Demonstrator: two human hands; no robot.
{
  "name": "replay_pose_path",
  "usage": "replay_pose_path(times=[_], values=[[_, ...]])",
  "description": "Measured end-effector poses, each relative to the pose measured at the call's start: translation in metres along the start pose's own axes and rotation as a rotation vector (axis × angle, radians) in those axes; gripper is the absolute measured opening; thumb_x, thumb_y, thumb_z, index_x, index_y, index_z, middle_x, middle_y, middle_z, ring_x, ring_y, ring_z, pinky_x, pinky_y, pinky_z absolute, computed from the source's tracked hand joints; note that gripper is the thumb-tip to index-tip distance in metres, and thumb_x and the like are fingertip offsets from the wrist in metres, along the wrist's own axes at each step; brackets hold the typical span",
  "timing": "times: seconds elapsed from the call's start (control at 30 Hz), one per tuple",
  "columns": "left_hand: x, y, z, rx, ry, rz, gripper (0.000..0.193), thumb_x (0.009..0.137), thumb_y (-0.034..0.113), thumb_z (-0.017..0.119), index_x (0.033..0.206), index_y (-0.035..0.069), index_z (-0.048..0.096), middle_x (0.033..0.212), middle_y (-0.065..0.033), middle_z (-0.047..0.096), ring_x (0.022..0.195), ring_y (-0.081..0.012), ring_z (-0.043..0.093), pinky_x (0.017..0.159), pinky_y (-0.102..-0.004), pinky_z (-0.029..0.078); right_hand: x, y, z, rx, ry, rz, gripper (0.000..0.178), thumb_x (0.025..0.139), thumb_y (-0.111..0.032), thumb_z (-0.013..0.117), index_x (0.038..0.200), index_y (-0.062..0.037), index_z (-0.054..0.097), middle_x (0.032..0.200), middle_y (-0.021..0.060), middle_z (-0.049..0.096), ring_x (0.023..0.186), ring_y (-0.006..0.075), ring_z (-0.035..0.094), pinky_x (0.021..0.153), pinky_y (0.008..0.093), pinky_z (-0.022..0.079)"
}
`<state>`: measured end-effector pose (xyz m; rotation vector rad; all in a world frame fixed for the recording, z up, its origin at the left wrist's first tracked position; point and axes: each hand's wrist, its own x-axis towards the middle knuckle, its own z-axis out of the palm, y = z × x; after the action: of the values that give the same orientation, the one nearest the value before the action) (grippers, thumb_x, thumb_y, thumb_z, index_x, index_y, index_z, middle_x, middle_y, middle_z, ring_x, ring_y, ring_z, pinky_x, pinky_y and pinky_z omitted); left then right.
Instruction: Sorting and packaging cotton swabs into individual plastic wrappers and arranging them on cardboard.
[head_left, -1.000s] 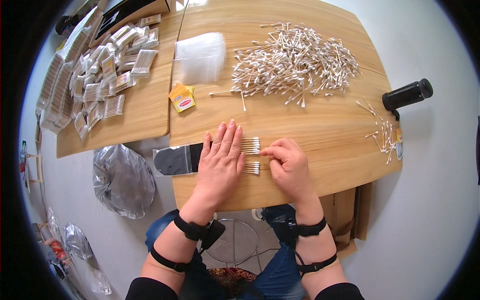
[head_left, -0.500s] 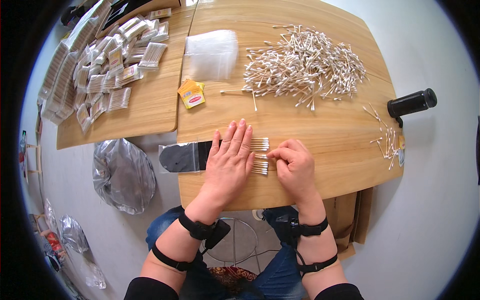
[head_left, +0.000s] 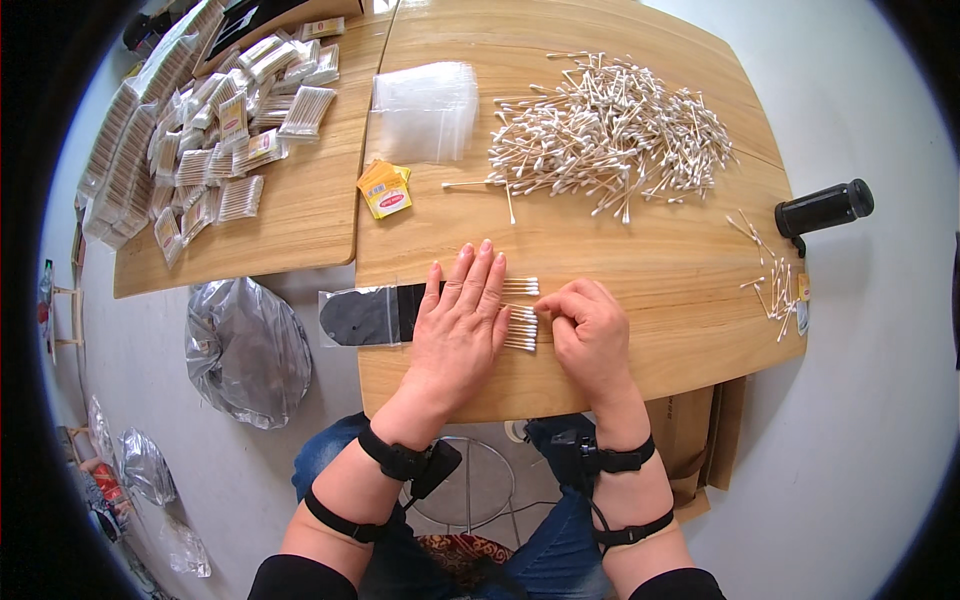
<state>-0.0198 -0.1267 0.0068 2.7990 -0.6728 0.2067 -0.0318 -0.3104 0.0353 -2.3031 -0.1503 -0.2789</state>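
Note:
My left hand (head_left: 455,315) lies flat, fingers stretched, over a row of cotton swabs (head_left: 521,328) whose white tips stick out to its right. Under that hand, a black flat piece (head_left: 362,316) in a clear plastic bag (head_left: 326,345) reaches out to the left, past the table edge. The bag's far end and the swabs' middles are hidden by the palm. My right hand (head_left: 590,330) is closed, its thumb and index fingertip drawn together right at the swab tips. Whether a swab is caught between those fingertips cannot be made out. A gap parts the exposed tips into two groups.
A big pile of loose swabs (head_left: 610,135) covers the far right. Clear bags (head_left: 425,110) and yellow cards (head_left: 384,189) lie farther left. Packed swab bags (head_left: 240,120) heap on the left table. A black cylinder (head_left: 824,206) and a few scattered swabs (head_left: 780,290) sit rightward.
The gap between the swab tips has shifted slightly farther from me, with fewer tips in the far group. My left hand stays flat; my right hand has hardly moved.

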Motion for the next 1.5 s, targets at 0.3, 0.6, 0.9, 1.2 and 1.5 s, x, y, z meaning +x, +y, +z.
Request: replay_pose_path(times=[0.3, 0.6, 0.9, 1.2, 1.5], values=[[0.0, 0.001, 0.001, -0.009, 0.008, -0.006, 0.06, 0.102, 0.033, 0.055, 0.154, 0.006, 0.043, 0.163, -0.0107, 0.037, 0.155, -0.0248, 0.027, 0.126, -0.0484, 0.017, 0.001, -0.003, 0.004, -0.014, 0.055, 0.052, 0.023, 0.077, 0.004, 0.059, 0.09, -0.0072, 0.075, 0.079, 0.009, 0.064, 0.077, 0.0294, 0.063, 0.069, 0.0408, 0.051], [0.001, 0.002, 0.0, -0.061, -0.01, -0.011, 0.06, 0.102, 0.03, 0.055, 0.155, 0.004, 0.041, 0.164, -0.0124, 0.036, 0.154, -0.0262, 0.029, 0.127, -0.0474, 0.016, 0.003, -0.001, 0.003, -0.024, 0.038, 0.053, 0.027, 0.076, 0.004, 0.058, 0.093, -0.0073, 0.074, 0.08, 0.0094, 0.064, 0.077, 0.03, 0.063, 0.069, 0.0416, 0.051], [-0.001, -0.003, 0.004, -0.132, 0.01, -0.047, 0.063, 0.1, 0.03, 0.057, 0.155, 0.005, 0.04, 0.164, -0.0137, 0.037, 0.153, -0.0278, 0.032, 0.125, -0.0505, 0.02, 0.005, -0.009, 0.005, -0.04, -0.064, 0.089, 0.026, 0.077, 0.004, 0.057, 0.093, -0.0061, 0.074, 0.089, 0.0116, 0.067, 0.086, 0.0319, 0.064, 0.077, 0.042, 0.052], [-0.003, 0.003, 0.014, -0.14, 0.06, -0.01, 0.064, 0.102, 0.031, 0.052, 0.156, 0.001, 0.038, 0.166, -0.0163, 0.031, 0.155, -0.0292, 0.026, 0.126, -0.0501, 0.018, 0.007, 0.003, 0.001, -0.011, -0.102, -0.029, 0.035, 0.078, 0.008, 0.056, 0.107, 0.0016, 0.075, 0.114, 0.0142, 0.072, 0.107, 0.033, 0.065, 0.096, 0.0396, 0.053], [-0.005, 0.004, 0.025, -0.173, 0.151, -0.026, 0.065, 0.102, 0.032, 0.051, 0.157, 0.002, 0.035, 0.167, -0.0138, 0.03, 0.156, -0.0273, 0.025, 0.126, -0.0488, 0.017, -0.011, -0.022, 0.005, -0.306, -0.155, -0.156, 0.04, 0.087, -0.003, 0.059, 0.126, 0.0039, 0.066, 0.134, 0.0197, 0.061, 0.127, 0.0395, 0.055, 0.108, 0.0494, 0.042]])
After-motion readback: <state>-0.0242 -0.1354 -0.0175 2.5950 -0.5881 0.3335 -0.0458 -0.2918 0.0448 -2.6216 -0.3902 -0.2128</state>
